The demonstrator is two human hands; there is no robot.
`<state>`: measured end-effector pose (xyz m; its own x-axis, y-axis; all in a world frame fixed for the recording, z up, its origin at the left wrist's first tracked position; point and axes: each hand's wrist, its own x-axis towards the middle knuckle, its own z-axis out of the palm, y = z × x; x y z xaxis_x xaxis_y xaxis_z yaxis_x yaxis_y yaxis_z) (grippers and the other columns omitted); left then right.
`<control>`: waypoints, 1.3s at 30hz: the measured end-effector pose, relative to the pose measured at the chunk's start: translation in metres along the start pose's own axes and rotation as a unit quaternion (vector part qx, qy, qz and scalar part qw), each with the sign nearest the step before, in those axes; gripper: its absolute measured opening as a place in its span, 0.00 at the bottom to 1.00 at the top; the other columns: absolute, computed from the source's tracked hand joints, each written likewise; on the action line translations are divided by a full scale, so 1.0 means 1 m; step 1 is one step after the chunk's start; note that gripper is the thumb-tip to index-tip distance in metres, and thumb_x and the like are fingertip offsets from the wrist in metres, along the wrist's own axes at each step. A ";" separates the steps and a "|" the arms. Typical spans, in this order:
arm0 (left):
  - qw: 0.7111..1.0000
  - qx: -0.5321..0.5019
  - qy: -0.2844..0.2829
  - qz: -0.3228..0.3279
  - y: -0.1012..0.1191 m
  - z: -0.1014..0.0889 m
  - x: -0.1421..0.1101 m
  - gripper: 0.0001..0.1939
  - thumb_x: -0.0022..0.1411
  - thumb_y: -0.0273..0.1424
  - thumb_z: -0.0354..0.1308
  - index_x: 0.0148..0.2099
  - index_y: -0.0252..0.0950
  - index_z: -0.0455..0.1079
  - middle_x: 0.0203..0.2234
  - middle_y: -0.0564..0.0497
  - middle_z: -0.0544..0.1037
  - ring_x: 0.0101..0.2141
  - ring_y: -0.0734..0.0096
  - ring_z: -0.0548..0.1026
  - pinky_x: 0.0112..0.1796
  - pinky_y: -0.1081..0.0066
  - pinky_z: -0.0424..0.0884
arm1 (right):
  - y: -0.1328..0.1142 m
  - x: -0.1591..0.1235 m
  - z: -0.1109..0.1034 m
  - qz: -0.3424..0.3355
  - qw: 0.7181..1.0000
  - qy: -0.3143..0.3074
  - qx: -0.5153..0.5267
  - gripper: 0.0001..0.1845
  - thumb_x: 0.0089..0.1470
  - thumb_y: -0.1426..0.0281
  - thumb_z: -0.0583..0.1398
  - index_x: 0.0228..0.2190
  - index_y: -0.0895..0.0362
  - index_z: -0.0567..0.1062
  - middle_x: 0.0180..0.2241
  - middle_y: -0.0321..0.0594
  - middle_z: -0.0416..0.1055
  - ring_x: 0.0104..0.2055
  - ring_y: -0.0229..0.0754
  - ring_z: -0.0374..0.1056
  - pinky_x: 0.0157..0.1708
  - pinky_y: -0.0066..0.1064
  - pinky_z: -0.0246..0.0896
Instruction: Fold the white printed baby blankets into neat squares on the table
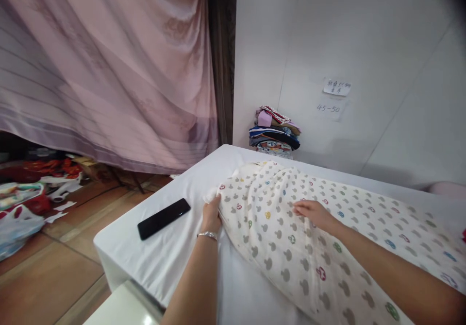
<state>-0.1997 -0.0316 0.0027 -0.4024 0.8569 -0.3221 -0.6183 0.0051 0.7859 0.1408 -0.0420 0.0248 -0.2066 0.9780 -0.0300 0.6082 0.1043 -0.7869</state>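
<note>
A white cloth (269,237) printed with grey mushroom shapes and a few coloured ones lies in soft folds over a white-covered table. My left hand (211,215), with a silver bracelet at the wrist, is closed on the cloth's left corner; a bit of white fabric sticks out past the fingers. Over the middle of the cloth is my right hand (315,214), its fingers curled together. No fabric shows raised between those fingertips, and whether they touch the cloth is hard to see. The cloth runs on to the right, under my right forearm and out of the frame.
A black phone (163,219) lies left of my left hand on the white table cover (125,235). Folded fabrics (274,133) are stacked at the back against a white wall with paper notes (337,87). A pink curtain (145,62) hangs at left, above bags and clutter on a tiled floor.
</note>
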 end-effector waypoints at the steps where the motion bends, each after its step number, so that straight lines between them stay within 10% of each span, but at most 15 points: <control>1: 1.000 -0.011 -0.007 0.005 0.002 0.001 -0.001 0.09 0.53 0.25 0.58 0.40 0.33 0.71 0.31 0.46 0.79 0.34 0.62 0.78 0.40 0.61 0.75 | -0.012 0.014 0.010 0.000 0.999 -0.023 0.026 0.18 0.56 0.62 0.52 0.42 0.52 0.77 0.40 0.42 0.76 0.40 0.43 0.73 0.40 0.33 0.71; 16: 0.978 0.063 0.121 0.160 -0.005 -0.003 0.000 0.12 0.54 0.27 0.58 0.42 0.35 0.71 0.39 0.47 0.78 0.42 0.63 0.75 0.44 0.65 0.72 | -0.100 0.176 0.109 -0.045 0.973 -0.009 -0.228 0.19 0.54 0.76 0.53 0.47 0.54 0.72 0.48 0.39 0.72 0.50 0.42 0.66 0.49 0.29 0.59; 28: 0.971 0.110 0.102 0.184 0.008 0.008 -0.027 0.14 0.53 0.34 0.58 0.42 0.34 0.73 0.32 0.50 0.78 0.36 0.67 0.75 0.37 0.72 0.71 | -0.089 0.225 0.101 -0.009 0.921 -0.058 -0.385 0.33 0.52 0.72 0.56 0.60 0.52 0.56 0.52 0.48 0.68 0.51 0.49 0.66 0.45 0.34 0.58; 39: 0.973 0.102 0.117 0.170 0.008 0.004 -0.030 0.16 0.53 0.36 0.59 0.45 0.37 0.72 0.33 0.51 0.78 0.39 0.64 0.75 0.40 0.70 0.71 | -0.093 0.264 0.094 -0.072 0.938 0.011 -0.340 0.18 0.59 0.72 0.48 0.46 0.57 0.70 0.46 0.47 0.72 0.48 0.47 0.66 0.44 0.33 0.57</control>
<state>-0.1903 -0.0548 0.0208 -0.7178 0.6861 -0.1179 -0.2858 -0.1361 0.9486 -0.0429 0.1892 0.0321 -0.3126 0.9476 0.0651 0.9247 0.3193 -0.2074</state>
